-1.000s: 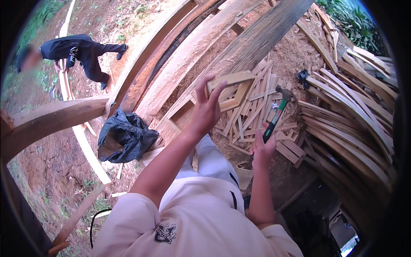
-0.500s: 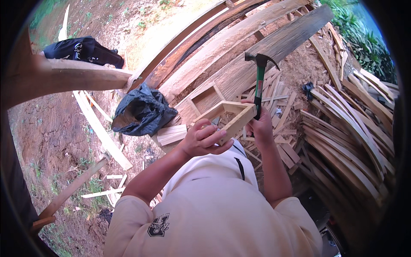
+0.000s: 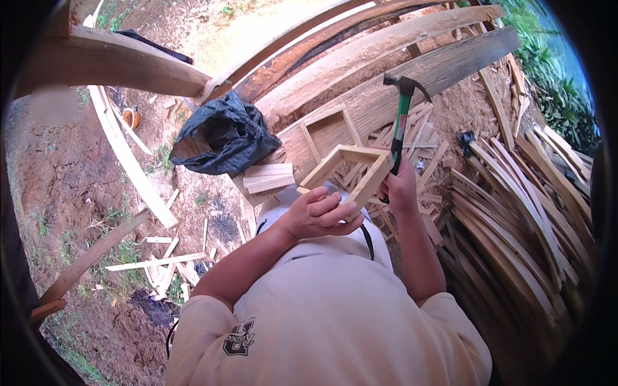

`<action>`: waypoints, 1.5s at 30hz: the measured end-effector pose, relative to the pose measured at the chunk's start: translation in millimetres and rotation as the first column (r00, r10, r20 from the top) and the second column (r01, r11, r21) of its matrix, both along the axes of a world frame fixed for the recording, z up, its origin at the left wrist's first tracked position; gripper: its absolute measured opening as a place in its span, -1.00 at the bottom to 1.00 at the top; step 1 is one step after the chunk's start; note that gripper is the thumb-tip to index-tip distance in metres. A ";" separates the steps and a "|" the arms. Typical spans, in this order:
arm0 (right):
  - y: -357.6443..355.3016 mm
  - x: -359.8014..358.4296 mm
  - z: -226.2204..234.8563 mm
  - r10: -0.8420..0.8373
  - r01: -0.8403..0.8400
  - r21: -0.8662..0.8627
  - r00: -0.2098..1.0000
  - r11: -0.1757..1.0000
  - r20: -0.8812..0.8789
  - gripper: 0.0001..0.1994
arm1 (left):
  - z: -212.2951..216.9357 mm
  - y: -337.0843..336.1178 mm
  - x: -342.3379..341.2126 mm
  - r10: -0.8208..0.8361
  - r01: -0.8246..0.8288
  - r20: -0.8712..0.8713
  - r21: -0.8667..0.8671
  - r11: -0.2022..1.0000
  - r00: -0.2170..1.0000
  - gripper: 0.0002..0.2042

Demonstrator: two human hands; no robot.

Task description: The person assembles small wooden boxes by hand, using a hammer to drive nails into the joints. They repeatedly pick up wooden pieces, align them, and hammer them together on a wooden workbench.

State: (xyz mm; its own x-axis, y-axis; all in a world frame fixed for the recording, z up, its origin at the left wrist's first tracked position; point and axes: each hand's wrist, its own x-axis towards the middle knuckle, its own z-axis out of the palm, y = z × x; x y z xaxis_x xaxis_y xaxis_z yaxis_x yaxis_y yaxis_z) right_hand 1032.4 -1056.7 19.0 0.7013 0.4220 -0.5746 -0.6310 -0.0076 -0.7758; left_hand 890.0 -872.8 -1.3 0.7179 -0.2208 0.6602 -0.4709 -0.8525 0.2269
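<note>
My left hand [image 3: 323,213] is closed around the near side of a small rectangular wooden frame [image 3: 369,182], held tilted above my lap. In my right hand [image 3: 402,188] is a claw hammer [image 3: 400,122] with a green and black handle, its dark head pointing up and away from me. The right hand is also close against the frame's right corner; whether its fingers grip the wood there is hidden. Beyond, a second wooden frame [image 3: 308,140] lies on a wide weathered plank [image 3: 438,63].
A black plastic bag [image 3: 222,135] sits left of the frames, beside short wood pieces [image 3: 268,178]. Long boards [image 3: 360,51] run toward the far right. Stacked wood strips [image 3: 515,212] fill the right side. A thick beam [image 3: 141,61] crosses the upper left.
The held frame has tipped so its opening shows more, and both hands have come slightly nearer to me. The hammer remains in the right hand. My view has shifted.
</note>
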 end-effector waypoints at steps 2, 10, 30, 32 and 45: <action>1.9 -5.2 -6.0 -0.045 0.046 0.027 0.998 0.999 -0.038 -0.67 | 2.7 0.1 -2.1 -0.023 0.024 -0.014 0.026 0.999 1.000 -0.57; 7.0 -17.8 -5.3 -0.088 0.111 -0.281 0.992 0.953 0.094 -0.74 | -29.9 3.7 -9.7 -0.104 -0.100 -0.297 -0.598 0.795 0.949 -0.32; 106.0 101.6 -106.4 0.753 -0.250 -0.931 0.657 0.266 0.039 -0.63 | -127.8 28.1 66.5 0.128 -0.907 -0.959 -0.191 0.376 0.255 -0.17; 108.4 102.1 -107.0 0.769 -0.220 -0.946 0.637 0.238 0.046 -0.61 | -131.6 26.3 68.5 0.168 -0.910 -0.946 -0.201 0.364 0.276 -0.29; 88.4 89.2 -131.6 0.793 -0.137 -0.965 0.601 0.222 0.097 -0.60 | -117.9 12.2 78.7 0.224 -0.883 -0.971 0.034 0.468 0.081 -0.67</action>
State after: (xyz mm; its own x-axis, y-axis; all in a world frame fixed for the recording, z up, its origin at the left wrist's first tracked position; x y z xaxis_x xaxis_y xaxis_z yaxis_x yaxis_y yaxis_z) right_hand 1121.7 -968.3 -112.6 0.8164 0.3239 -0.4781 0.2324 -0.9422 -0.2416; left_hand 968.8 -860.6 -119.3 0.5583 0.6215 -0.5495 0.8196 -0.3106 0.4814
